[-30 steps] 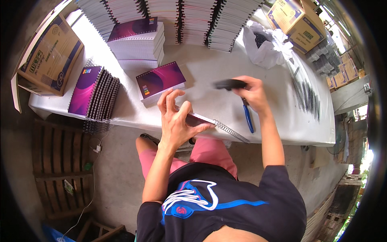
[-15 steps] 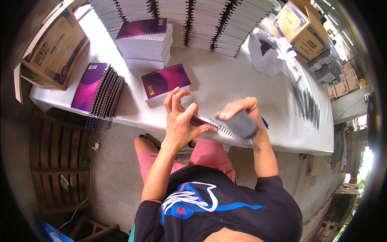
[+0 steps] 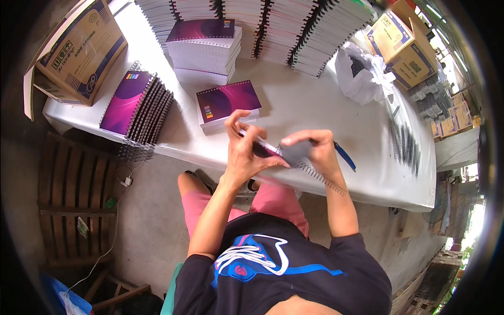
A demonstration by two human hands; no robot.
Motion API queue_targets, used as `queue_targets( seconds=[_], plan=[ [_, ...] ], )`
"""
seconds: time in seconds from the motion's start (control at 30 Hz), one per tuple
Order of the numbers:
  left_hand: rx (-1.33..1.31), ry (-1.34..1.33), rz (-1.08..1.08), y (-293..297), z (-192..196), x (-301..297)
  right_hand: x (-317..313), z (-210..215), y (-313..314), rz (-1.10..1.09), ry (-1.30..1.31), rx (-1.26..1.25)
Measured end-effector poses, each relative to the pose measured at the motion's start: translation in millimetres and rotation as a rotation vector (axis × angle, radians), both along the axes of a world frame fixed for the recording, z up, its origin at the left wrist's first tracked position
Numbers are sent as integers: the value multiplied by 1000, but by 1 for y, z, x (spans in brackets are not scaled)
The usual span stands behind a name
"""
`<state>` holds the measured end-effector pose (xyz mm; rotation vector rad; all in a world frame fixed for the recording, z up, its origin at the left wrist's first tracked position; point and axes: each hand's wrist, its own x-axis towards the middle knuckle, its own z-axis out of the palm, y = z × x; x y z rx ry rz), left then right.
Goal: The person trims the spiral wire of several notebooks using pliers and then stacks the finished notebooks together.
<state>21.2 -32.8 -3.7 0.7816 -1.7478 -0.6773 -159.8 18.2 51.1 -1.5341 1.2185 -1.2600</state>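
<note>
My left hand [image 3: 241, 157] grips a notebook [image 3: 261, 150] with a dark purple cover, held on edge above the table's front edge. A loose wire spiral coil [image 3: 321, 177] runs from the notebook's near end toward my right forearm. In my right hand [image 3: 323, 153] is a dark grey flat pad-like piece [image 3: 297, 151], thumb over its top, against the coil by the notebook's end. Its exact kind is not clear. Just beyond my left hand lies a small stack of punched purple-covered notebooks [image 3: 228, 102] with no coil in them.
Spiral-bound notebooks [image 3: 126, 105] are piled at the left, beside a cardboard box [image 3: 84, 52]. Taller page stacks [image 3: 205, 58] stand behind. Loose coils [image 3: 404, 139], a white plastic bag [image 3: 357, 79] and another box [image 3: 401, 47] sit at the right. A blue pen-like tool [image 3: 345, 157] lies near my right hand.
The grey piece has shifted left and up, closer to the notebook's end. My left hand keeps its grip on the notebook. The whole view has shifted slightly.
</note>
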Motion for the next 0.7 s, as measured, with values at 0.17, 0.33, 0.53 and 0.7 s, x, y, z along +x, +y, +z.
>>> queue_targets(
  seconds=[0.17,0.33,0.53,0.7],
  plan=[
    [9,40,-46,-9,-6,1,-4,-5,-6,121,-202,-21],
    [-19,45,-80,-8,-5,1,-14,-15,-12,-8,-195,-32],
    [75,121,-131,-11,-18,-1,-10,-14,-17,-116,170,9],
    [251,319,-183,-12,-16,-4,10,0,-31,-179,385,72]
  ],
)
